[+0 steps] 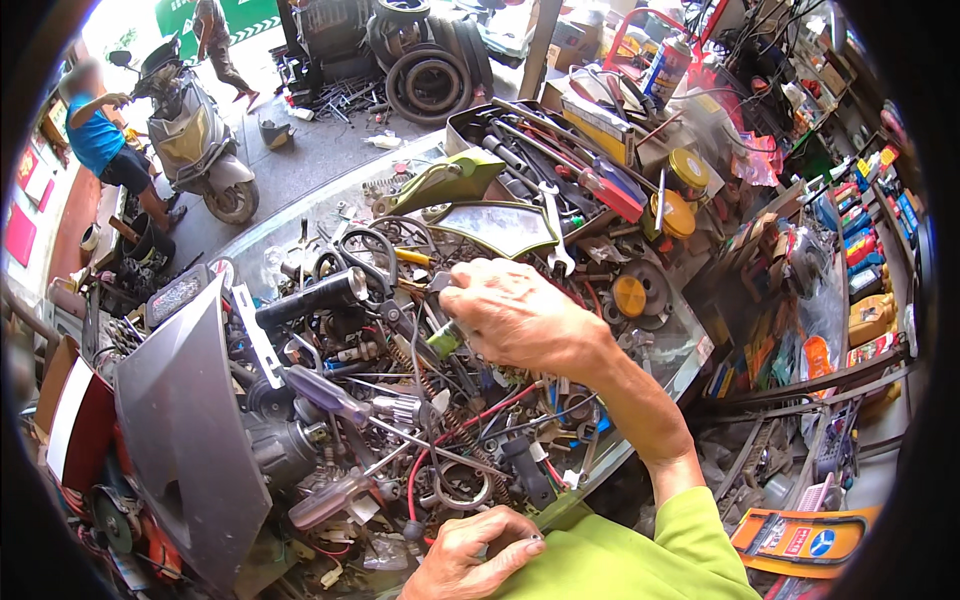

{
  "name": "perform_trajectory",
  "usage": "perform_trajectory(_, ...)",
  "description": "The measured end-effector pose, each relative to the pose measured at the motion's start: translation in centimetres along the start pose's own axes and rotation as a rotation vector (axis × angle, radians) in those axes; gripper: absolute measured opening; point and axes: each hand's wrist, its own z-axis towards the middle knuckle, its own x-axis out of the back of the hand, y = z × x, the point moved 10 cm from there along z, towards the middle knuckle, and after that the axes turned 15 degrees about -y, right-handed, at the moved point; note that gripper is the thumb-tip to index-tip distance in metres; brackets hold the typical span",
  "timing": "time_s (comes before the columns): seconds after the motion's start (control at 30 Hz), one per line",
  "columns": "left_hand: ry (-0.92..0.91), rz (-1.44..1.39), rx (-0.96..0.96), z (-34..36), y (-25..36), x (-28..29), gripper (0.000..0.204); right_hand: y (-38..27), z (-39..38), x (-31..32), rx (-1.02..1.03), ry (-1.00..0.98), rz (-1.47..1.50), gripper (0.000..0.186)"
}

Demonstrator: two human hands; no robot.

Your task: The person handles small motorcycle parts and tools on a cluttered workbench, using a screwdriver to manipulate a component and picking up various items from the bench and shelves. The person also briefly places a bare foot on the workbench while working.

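Parts (398, 408) littered the table (330, 195). My right hand (525, 315) and left hand (470, 555) curled; I couldn't tell what they held.

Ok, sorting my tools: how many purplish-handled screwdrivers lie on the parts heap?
2: the upper screwdriver left of centre, the lower screwdriver nearer the left hand. Others may be buried.

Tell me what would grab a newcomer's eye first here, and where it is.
Probably the jumbled heap of tools and parts filling the middle of the view, with the person's right hand over it. Next would come the large dark grey panel at the left. Beyond, at the upper left, a scooter stands beside a person in a blue top.
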Motion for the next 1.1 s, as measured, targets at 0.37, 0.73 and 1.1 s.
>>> perform_trajectory(0.37,0.011,0.154,-0.161,0.2,1.8,-0.3,0.007,6.8,-6.8,2.5,-0.215,0.406,1.3,0.022)
perform_trajectory(0.73,0.003,0.046,-0.018,0.5,0.1,-0.9,0.007,7.9,-9.5,0.3,-0.02,0.769,1.839,0.037)
perform_trajectory(1.1,-0.033,-0.03,0.026,0.6,-0.5,-1.2,0.007,13.4,-15.8,3.9,-0.466,1.093,0.886,0.024)
